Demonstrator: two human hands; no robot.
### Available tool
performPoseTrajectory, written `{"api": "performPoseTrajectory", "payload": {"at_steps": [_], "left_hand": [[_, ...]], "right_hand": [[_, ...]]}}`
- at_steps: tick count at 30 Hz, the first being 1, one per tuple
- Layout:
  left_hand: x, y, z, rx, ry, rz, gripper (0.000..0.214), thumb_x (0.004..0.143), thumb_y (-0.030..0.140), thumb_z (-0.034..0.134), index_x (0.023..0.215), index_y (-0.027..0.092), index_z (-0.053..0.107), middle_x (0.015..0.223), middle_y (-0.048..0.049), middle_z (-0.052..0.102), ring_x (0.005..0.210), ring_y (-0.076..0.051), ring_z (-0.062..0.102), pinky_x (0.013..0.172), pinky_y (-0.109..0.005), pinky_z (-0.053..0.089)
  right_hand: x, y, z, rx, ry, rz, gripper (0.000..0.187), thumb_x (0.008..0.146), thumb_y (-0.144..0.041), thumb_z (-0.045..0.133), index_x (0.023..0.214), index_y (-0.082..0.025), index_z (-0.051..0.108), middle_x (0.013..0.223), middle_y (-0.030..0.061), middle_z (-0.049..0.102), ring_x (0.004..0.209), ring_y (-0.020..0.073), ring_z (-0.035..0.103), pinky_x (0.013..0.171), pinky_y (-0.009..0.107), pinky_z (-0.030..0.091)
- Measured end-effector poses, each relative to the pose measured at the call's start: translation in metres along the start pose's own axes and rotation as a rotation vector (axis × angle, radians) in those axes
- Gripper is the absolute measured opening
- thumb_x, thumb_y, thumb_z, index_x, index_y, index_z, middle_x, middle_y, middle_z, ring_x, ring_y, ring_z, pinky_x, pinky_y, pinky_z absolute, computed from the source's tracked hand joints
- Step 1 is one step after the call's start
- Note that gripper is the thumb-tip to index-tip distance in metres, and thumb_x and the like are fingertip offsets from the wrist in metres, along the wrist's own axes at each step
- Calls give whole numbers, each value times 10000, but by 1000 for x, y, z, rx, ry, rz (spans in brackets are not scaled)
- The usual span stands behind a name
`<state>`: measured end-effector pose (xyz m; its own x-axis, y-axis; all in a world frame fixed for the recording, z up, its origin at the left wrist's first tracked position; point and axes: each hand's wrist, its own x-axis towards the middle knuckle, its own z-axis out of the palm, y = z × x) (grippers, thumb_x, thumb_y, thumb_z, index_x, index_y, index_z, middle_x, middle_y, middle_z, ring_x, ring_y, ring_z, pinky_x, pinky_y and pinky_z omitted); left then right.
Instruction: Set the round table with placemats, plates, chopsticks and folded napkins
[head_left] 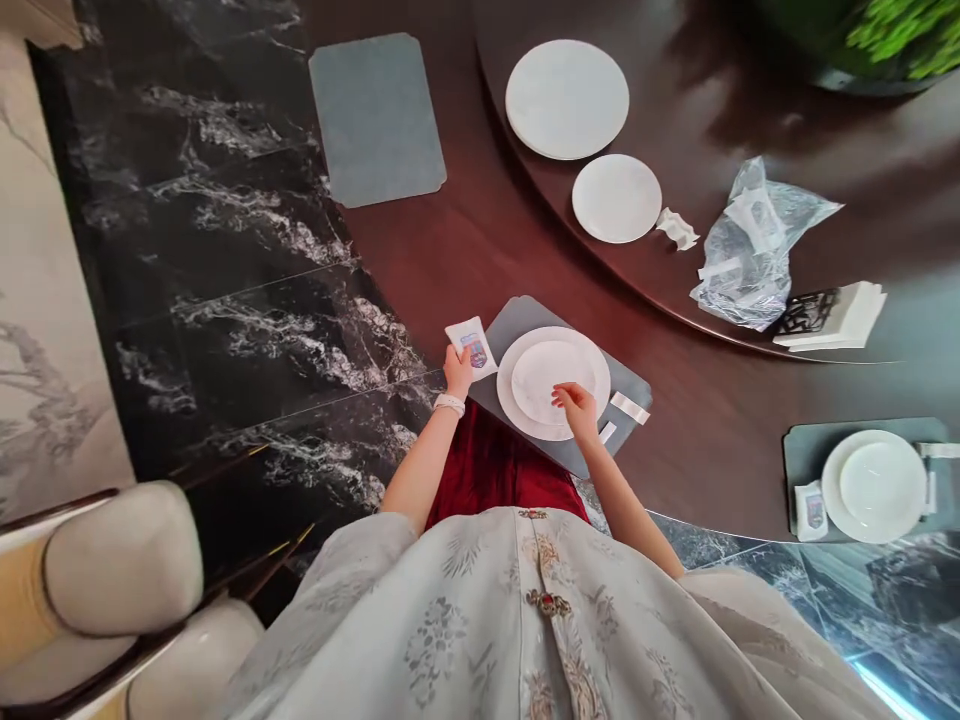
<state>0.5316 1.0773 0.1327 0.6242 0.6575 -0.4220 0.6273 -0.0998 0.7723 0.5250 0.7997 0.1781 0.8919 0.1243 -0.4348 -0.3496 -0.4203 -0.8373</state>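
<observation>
On the grey placemat (517,318) before me a small white plate (544,380) sits stacked on a larger white plate (517,400). My right hand (577,408) rests on the near edge of the small plate, fingers curled on its rim. My left hand (456,372) pinches a small white packet (471,345) with a coloured print, which lies at the mat's left edge. Two white strips (628,407) lie on the mat to the right of the plates.
A raised turntable (750,150) carries two loose white plates (567,98), a small white rest (677,228), a crumpled plastic bag (750,250) and a stack of white items (832,315). An empty placemat (377,118) lies far left; a set place (877,485) is at right. Chairs (120,590) stand lower left.
</observation>
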Motion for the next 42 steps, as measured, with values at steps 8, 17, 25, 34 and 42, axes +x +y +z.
{"api": "performPoseTrajectory", "payload": {"at_steps": [8,17,25,34,42], "left_hand": [[-1,-7,-8,592,-306,431,366,964,264,510,1309,167,584,1208,-177,617,1175,-310,561,989,-406,440],[59,-55,-155,517,-184,446,410,936,213,467,1330,160,570,1296,-169,577,1269,-300,498,1133,-450,380],[205,-55,-294,618,-210,537,376,895,199,497,1258,193,595,1233,-155,610,1217,-317,552,1104,-483,437],[387,117,-204,360,-437,696,333,920,224,514,1235,180,614,1235,-138,645,1136,-233,640,1026,-418,518],[510,332,15,90,-911,306,250,909,382,634,1014,155,632,866,-89,717,682,-141,692,715,-298,575]], "right_hand": [[53,-32,109,-553,-240,-404,906,747,-347,794,1515,-235,326,1686,61,187,1556,305,160,1291,513,51],[72,-31,165,-909,-327,-371,1129,752,-522,774,1591,-70,170,1661,260,72,1560,404,71,1200,660,-96],[294,-169,126,-876,117,-123,828,928,-350,448,1584,28,113,1662,283,53,1571,339,59,1239,553,175],[412,-210,124,-985,259,-10,936,722,-307,594,1509,63,249,1614,328,194,1520,411,201,1238,573,127],[422,-235,149,-911,242,10,988,709,-273,629,1551,40,217,1652,283,135,1550,399,131,1260,542,151]]}}
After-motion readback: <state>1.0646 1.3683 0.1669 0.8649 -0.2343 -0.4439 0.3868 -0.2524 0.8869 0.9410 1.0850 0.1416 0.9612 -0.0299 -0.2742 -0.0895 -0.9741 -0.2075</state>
